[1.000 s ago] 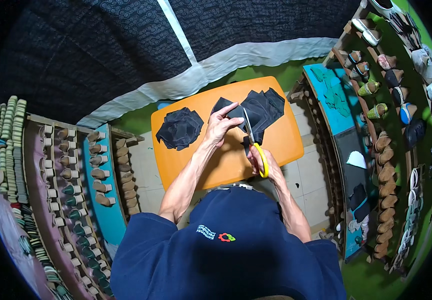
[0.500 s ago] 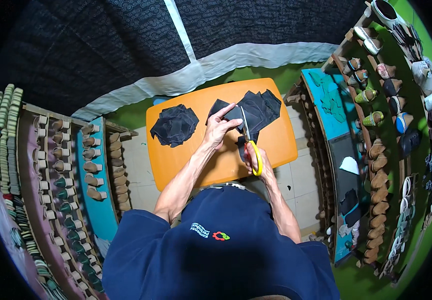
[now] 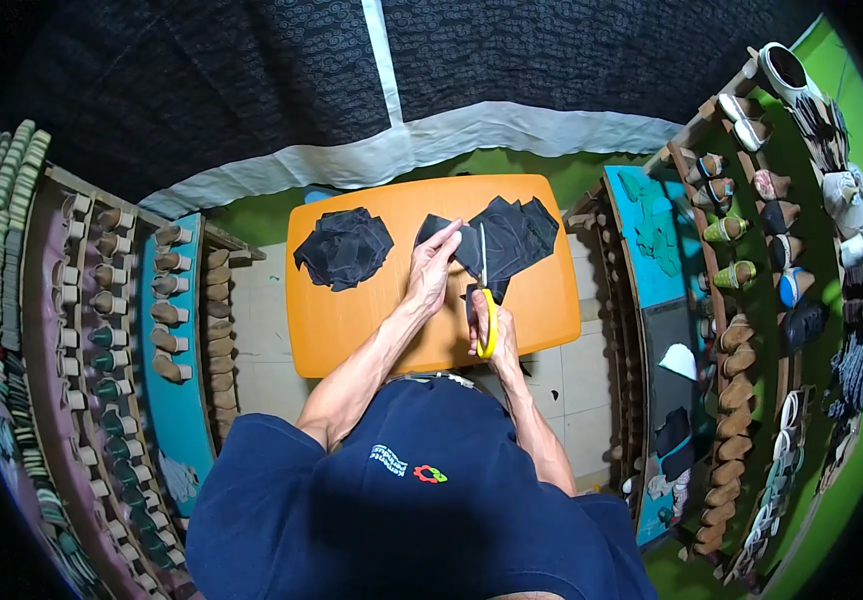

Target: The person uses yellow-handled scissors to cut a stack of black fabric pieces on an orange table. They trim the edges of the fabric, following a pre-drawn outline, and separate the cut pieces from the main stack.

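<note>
My right hand (image 3: pixel 496 330) is closed round the yellow handles of a pair of scissors (image 3: pixel 489 310), whose blades point away from me. Between the fingers of my left hand (image 3: pixel 434 265) is a piece of black fabric (image 3: pixel 466 252), lying along the left side of the blades. Whether the blades touch its edge I cannot tell. Just beyond, a spread pile of black fabric pieces (image 3: pixel 519 232) lies on the orange table (image 3: pixel 392 335). A second, rounder black pile (image 3: pixel 345 248) sits to the left, apart from both hands.
Racks with rows of shoe forms (image 3: pixel 167 305) stand on the left. On the right, a blue shelf (image 3: pixel 642 270) carries green scraps (image 3: pixel 655 225), beside more racks of shoes (image 3: pixel 737 370). A dark curtain (image 3: pixel 232 90) with a white border hangs behind the table.
The view has shifted slightly. My right hand and the scissors have moved a little left and nearer me, with the blades now more upright. My left hand still holds the fabric.
</note>
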Available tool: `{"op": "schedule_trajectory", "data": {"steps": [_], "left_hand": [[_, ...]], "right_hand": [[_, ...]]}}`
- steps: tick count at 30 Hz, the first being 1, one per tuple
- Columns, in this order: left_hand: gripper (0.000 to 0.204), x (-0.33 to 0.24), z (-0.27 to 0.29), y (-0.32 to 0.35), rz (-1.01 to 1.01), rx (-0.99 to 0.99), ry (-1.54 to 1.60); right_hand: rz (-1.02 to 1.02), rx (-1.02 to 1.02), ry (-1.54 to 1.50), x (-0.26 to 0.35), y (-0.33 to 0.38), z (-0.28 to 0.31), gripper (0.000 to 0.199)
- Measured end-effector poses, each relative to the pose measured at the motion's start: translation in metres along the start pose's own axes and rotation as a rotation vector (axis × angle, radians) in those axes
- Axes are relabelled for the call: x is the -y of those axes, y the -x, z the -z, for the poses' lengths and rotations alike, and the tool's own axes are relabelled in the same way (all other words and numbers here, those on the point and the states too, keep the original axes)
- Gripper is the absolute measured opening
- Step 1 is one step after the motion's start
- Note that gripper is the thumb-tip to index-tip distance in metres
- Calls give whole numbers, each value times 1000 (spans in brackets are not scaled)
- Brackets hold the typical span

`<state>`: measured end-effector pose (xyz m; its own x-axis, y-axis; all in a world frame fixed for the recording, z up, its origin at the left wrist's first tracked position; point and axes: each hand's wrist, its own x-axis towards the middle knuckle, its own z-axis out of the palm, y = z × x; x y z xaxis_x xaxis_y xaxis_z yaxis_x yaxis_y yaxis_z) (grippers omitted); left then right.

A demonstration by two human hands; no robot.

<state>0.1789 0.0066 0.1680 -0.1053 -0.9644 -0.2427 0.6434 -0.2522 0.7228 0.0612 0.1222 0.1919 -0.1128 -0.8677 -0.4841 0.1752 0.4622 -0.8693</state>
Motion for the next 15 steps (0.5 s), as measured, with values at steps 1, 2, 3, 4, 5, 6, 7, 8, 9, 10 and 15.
{"op": "schedule_trajectory", "data": {"steps": [1, 2, 3, 4, 5, 6, 7, 8, 9, 10, 15], "left_hand": [[58, 0, 6, 0, -29, 66, -72], [55, 0, 13, 0, 2, 98, -144], [52, 0, 20, 1, 34, 130, -216], [51, -1, 23, 2, 62, 142, -259], [51, -3, 27, 3, 88, 157, -301], [54, -3, 29, 3, 108, 154, -315], [56, -3, 32, 2, 128, 151, -329], [59, -5, 34, 2, 149, 150, -344], [61, 3, 47, -4, 179, 150, -318], [59, 1, 46, 0, 168, 153, -361], [56, 3, 47, 14, 281, 80, -284]], "right_hand": [[38, -6, 13, -1, -1, -1, 58], [77, -12, 26, -2, -1, -1, 61], [28, -41, 16, -2, -1, -1, 59], [8, -53, 4, -3, 0, 1, 59], [-13, -66, -7, -4, 1, 2, 58], [-34, -80, -19, -6, 2, 5, 57], [-92, -64, -8, -9, 2, 9, 57], [-101, -59, -8, -12, 3, 12, 57], [-110, -54, -8, -16, 4, 14, 57], [-120, -54, -11, -17, 6, 16, 57], [-151, -47, -3, -26, 12, 22, 57]]}}
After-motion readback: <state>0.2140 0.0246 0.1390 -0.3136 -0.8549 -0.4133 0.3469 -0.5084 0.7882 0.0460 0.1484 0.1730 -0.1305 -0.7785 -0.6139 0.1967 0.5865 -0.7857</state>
